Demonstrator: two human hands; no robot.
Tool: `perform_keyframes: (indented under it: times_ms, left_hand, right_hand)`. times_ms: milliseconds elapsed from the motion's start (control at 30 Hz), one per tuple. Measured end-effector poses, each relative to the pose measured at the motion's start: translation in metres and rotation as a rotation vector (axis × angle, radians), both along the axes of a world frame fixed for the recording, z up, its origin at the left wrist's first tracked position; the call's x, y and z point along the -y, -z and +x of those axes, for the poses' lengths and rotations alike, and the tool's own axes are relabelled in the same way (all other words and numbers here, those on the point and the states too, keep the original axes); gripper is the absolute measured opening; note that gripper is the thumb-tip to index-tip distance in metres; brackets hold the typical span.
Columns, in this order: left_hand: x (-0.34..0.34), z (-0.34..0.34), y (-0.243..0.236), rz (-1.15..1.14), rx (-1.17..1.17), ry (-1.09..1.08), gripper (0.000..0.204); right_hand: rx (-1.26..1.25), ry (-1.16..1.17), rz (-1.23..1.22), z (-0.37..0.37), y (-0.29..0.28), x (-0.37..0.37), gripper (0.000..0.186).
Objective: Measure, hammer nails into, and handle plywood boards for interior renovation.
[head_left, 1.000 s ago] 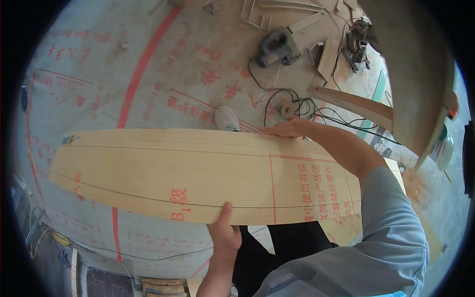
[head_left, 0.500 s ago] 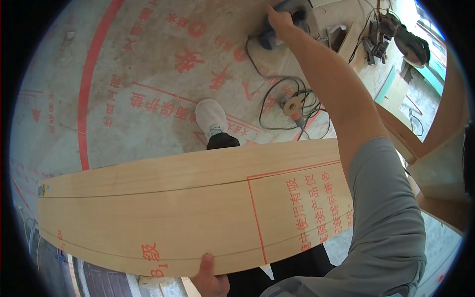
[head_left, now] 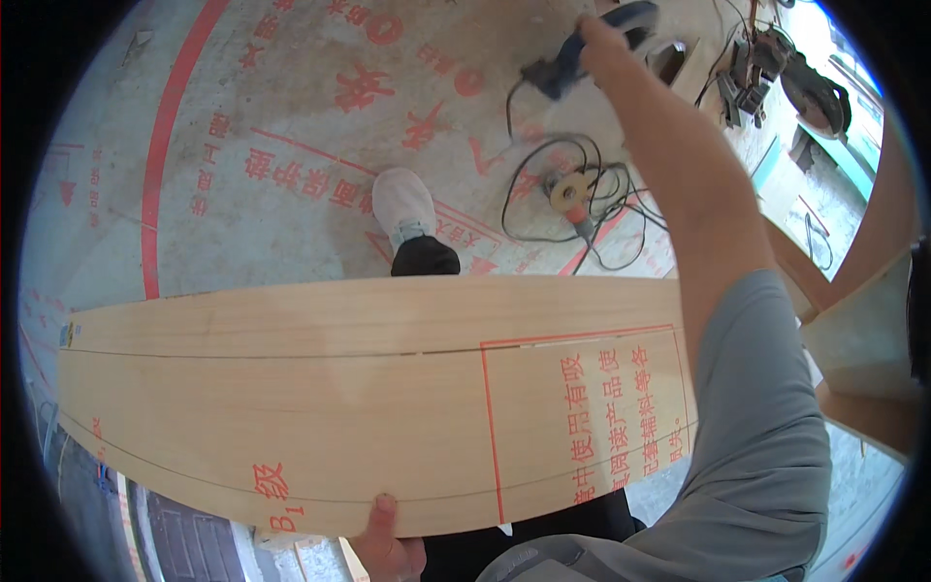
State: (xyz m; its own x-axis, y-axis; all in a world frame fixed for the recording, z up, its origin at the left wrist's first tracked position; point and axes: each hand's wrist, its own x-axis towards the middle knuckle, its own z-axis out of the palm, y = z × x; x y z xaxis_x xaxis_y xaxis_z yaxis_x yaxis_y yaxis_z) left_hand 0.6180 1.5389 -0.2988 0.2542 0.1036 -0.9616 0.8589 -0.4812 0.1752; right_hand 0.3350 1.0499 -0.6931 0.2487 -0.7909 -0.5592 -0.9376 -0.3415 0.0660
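A long wooden board (head_left: 378,417) with thin curved pencil lines and red print lies across the view in front of my body. My left hand (head_left: 388,545) grips its near edge, the thumb on top and the fingers hidden underneath. Out past the board's far edge, my right arm is stretched forward. My right hand (head_left: 603,50) is closed around the handle of a dark blue corded power tool (head_left: 555,78), held over the floor. Blur hides the tool's exact kind.
An angle grinder (head_left: 570,192) with a coiled black cord (head_left: 506,209) lies on the printed floor covering (head_left: 291,126). At the far right rests a dark power tool (head_left: 817,95). Curved wooden pieces (head_left: 873,233) stand at the right. My shoe (head_left: 402,204) shows beyond the board.
My right hand has moved right with the blue tool, which now shows more fully. The board and my left hand have shifted slightly left, and the board's left end sits farther from me.
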Motion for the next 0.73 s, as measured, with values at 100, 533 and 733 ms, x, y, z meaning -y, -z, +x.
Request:
perform_keyframes:
  times_ms: [100, 533, 733]
  left_hand:
    - [-0.011, -0.008, -0.002, -0.009, -0.064, -0.052, 0.068]
    - [-0.084, -0.079, -0.021, -0.222, 0.118, 0.03, 0.063]
    - [-0.125, -0.109, -0.024, -0.11, 0.135, 0.015, 0.071]
  right_hand:
    - [0.126, -0.054, -0.237, -0.05, -0.049, 0.033, 0.026]
    - [1.358, 1.455, 0.173, -0.056, -0.215, -0.096, 0.013]
    - [0.773, 0.507, 0.223, -0.11, -0.265, -0.136, 0.015]
